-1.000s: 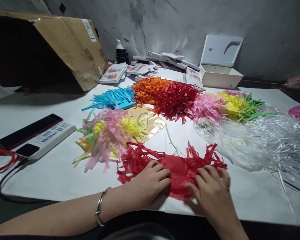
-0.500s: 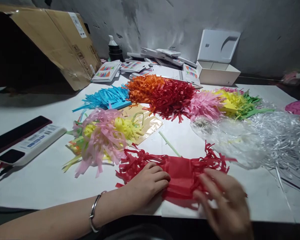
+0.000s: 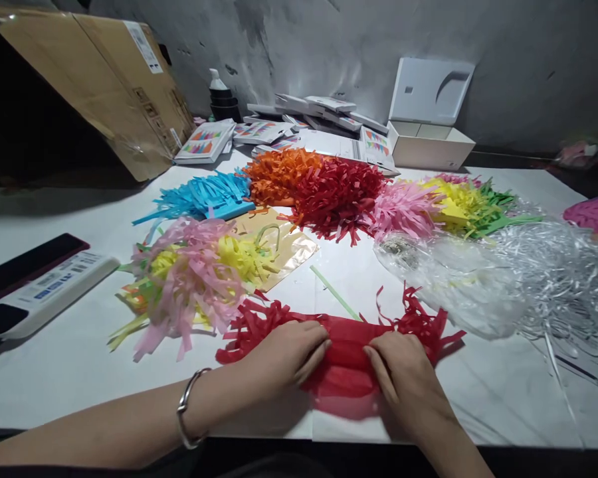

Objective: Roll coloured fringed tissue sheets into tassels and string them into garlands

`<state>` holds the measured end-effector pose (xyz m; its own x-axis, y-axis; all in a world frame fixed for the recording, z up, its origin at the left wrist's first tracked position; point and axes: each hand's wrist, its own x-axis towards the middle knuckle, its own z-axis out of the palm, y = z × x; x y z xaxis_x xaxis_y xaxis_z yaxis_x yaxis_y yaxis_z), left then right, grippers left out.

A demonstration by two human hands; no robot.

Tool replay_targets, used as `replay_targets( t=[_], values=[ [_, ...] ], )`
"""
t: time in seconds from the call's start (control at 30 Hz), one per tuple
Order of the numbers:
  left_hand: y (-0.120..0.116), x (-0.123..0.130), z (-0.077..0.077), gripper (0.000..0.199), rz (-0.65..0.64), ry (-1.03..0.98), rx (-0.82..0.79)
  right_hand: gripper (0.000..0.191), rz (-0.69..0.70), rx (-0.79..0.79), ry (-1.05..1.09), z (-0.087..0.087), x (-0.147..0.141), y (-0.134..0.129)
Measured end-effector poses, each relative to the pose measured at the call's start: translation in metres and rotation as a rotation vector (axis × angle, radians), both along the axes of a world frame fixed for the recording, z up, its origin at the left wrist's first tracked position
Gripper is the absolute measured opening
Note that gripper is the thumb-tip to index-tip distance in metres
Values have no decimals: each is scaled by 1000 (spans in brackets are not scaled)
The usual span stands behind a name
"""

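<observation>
A red tissue paper tassel (image 3: 349,358) lies sideways near the table's front edge, its fringes spread left and right and its uncut band in the middle. My left hand (image 3: 292,352) grips the left side of that band with curled fingers. On the band's right side, my right hand (image 3: 403,375) holds the paper between thumb and fingers. Parts of both fringes are hidden under my hands. Just beyond the tassel lies a thin pale green paper strip (image 3: 335,292). To the left is a heap of pink and yellow tissue tassels (image 3: 194,272).
Blue (image 3: 204,194), orange (image 3: 279,176), red (image 3: 341,192) and pink tassels (image 3: 406,209) form a row behind. Clear plastic and silvery ribbon (image 3: 553,265) spread at right. A cardboard box (image 3: 104,86), flat printed boxes (image 3: 206,141) and an opened white box (image 3: 431,146) stand at the back. A power bank-like device (image 3: 54,285) lies left.
My right hand has moved in from the right and closed on the red tassel's band. My left hand stays on it, and the band now looks more bunched.
</observation>
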<state>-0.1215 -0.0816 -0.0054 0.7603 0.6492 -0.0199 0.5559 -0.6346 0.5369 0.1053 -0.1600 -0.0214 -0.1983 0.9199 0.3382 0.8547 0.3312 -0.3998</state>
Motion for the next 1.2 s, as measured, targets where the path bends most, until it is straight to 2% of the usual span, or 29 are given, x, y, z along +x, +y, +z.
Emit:
replay_targets(
  t=[0.1, 0.2, 0.3, 0.37, 0.47, 0.57, 0.63, 0.7, 0.77, 0.83, 0.9, 0.97, 1.1, 1.2],
  values=[
    [14, 15, 6, 32, 59, 174, 24, 28, -135, -61, -126, -2, -1, 16],
    [23, 26, 12, 33, 70, 351, 31, 27, -203, -85, -190, -1, -2, 24],
    [28, 31, 12, 32, 78, 397, 31, 21, -218, 80, -217, 3, -2, 24],
    [29, 32, 11, 31, 77, 412, 34, 22, -94, 216, -156, 5, -2, 21],
    [30, 29, 9, 31, 87, 413, 49, 19, 169, 290, -126, 1, -2, 18],
    [29, 24, 7, 29, 109, 412, 53, 18, 261, 313, -270, -8, -3, 19],
    [25, 21, 6, 20, 133, 355, 117, 21, 319, 324, -368, -10, -4, 22],
    [19, 18, 4, 8, 109, 228, 268, 23, 366, 343, -442, -7, -6, 29],
    [13, 16, 0, 8, 5, 95, 426, 23, 369, 338, -454, -1, -8, 38],
    [10, 16, -6, 4, -85, 39, 498, 22, 373, 280, -422, 6, -10, 49],
    [10, 15, -13, 11, -101, 31, 505, 19, 403, 177, -377, 8, -12, 58],
    [12, 15, -19, 14, -81, 7, 485, 14, 425, 124, -315, 2, -11, 64],
    [14, 14, -29, 8, -37, -123, 414, 4, 334, 247, -165, -24, -7, 64],
    [13, 14, -34, 7, 53, -190, 399, 16, 294, 258, -143, -36, -4, 61]
  ],
)
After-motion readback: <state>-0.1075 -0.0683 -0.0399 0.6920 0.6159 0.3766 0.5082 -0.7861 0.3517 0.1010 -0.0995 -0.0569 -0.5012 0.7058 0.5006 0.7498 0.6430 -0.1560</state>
